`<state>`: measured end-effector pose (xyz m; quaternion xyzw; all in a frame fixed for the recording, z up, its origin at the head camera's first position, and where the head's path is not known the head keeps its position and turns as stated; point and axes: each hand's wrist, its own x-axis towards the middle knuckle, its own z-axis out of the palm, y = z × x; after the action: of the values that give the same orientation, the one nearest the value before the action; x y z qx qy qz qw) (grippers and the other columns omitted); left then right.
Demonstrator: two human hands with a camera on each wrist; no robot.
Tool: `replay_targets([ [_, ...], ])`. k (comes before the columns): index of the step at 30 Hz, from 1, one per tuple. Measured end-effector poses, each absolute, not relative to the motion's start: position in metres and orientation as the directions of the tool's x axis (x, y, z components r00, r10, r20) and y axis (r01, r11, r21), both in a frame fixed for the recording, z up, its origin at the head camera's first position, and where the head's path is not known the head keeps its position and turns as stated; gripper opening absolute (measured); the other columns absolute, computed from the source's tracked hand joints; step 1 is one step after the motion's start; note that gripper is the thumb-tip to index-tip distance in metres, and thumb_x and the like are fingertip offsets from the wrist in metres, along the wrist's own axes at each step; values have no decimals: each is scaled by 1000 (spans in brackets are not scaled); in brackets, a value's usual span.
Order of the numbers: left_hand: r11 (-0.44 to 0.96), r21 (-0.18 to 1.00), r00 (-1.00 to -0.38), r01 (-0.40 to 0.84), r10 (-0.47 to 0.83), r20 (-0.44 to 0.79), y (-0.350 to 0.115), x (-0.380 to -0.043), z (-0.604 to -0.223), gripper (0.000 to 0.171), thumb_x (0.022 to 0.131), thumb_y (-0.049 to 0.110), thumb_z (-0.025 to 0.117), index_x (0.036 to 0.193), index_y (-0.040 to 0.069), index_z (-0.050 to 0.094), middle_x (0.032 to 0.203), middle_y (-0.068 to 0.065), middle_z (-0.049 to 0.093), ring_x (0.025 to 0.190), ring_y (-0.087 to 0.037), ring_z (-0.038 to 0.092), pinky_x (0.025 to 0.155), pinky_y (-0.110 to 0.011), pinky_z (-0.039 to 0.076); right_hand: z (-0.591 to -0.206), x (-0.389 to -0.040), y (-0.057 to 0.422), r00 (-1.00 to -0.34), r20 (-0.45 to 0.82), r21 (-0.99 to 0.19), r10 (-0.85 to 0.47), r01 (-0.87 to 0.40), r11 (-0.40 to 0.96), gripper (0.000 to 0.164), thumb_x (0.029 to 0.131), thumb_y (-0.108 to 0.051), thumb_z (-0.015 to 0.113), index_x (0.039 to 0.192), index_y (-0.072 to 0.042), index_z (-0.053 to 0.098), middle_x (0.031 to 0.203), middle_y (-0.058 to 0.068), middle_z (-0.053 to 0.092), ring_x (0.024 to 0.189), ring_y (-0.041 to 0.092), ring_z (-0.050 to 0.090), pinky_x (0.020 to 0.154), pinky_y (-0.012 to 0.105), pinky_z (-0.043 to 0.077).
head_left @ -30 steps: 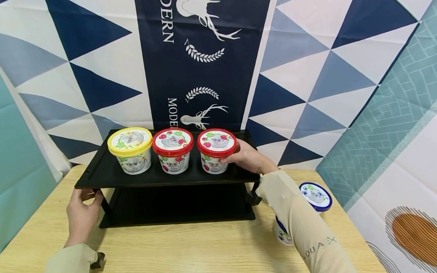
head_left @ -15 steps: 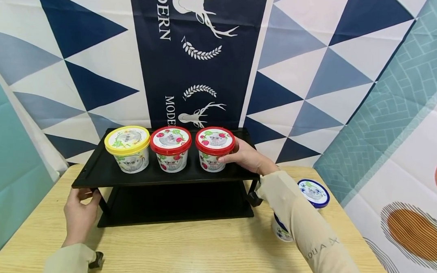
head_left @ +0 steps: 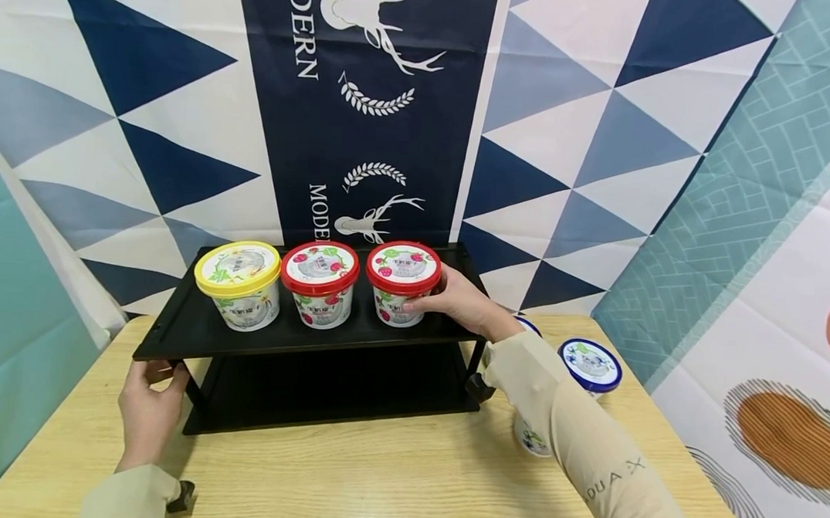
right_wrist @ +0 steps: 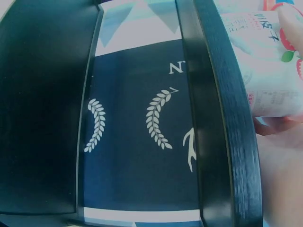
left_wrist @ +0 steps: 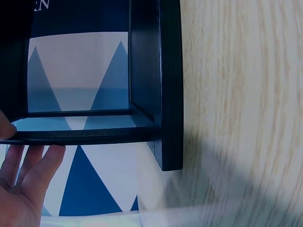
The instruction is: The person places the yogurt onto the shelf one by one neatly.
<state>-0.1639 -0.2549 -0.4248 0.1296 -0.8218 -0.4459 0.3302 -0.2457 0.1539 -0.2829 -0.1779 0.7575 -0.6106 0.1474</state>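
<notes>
A black two-tier shelf (head_left: 196, 328) stands on the table, with three lidded tubs in a row on its upper tier. The left tub (head_left: 239, 309) has a yellow lid; the middle tub (head_left: 325, 309) and right tub (head_left: 390, 308) have red lids with berry prints. My right hand (head_left: 463, 300) holds the right red-lidded tub from its right side, thumb across the front. In the right wrist view, fingers show beneath this tub (right_wrist: 265, 90). My left hand (head_left: 148, 410) grips the shelf's front left leg (left_wrist: 94, 137), thumb and fingers on opposite sides of it.
At the table's right, a blue-lidded tub (head_left: 591, 365) stands beyond my right sleeve, another tub (head_left: 534, 440) is partly hidden by the sleeve, and a third blue lid (head_left: 529, 324) peeks out behind the wrist. Patterned cloth (head_left: 365, 133) hangs close behind the shelf.
The head view has shifted slightly, and a blue lid behind my right wrist has come into sight. Both hands keep their holds, and the tubs stay in the same row.
</notes>
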Motion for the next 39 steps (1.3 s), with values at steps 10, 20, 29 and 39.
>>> replay_targets([
  [10,574,815,-747,75,-509,427,-256,-163,-427,29,88,8,57,117,8,55,84,33,41,76,21,42,66,-6,35,-283,-247,152,-884,10,-970,-468,-122,209,73,77,-8,73,140,-14,36,138,9,47,125,27,46,106,46,38],
  [20,571,817,-750,80,-506,426,-256,-163,-428,30,88,7,57,117,7,54,84,32,41,76,21,42,63,-4,35,-283,-248,153,-872,6,-968,-490,-129,217,72,77,-9,72,140,-15,36,138,8,47,126,26,45,105,47,39],
  [29,571,816,-747,88,-504,433,-256,-164,-429,29,88,7,58,117,7,55,85,31,42,76,20,42,64,-4,35,-285,-251,155,-860,4,-973,-510,-122,198,73,77,-6,71,140,-13,35,139,10,45,126,27,44,107,46,37],
  [39,579,809,-740,100,-500,450,-255,-164,-427,30,87,5,58,116,7,56,85,30,43,76,21,43,65,-5,35,-285,-252,155,-857,8,-981,-516,-106,160,71,78,-3,69,140,-12,35,139,11,45,126,27,44,107,46,37],
])
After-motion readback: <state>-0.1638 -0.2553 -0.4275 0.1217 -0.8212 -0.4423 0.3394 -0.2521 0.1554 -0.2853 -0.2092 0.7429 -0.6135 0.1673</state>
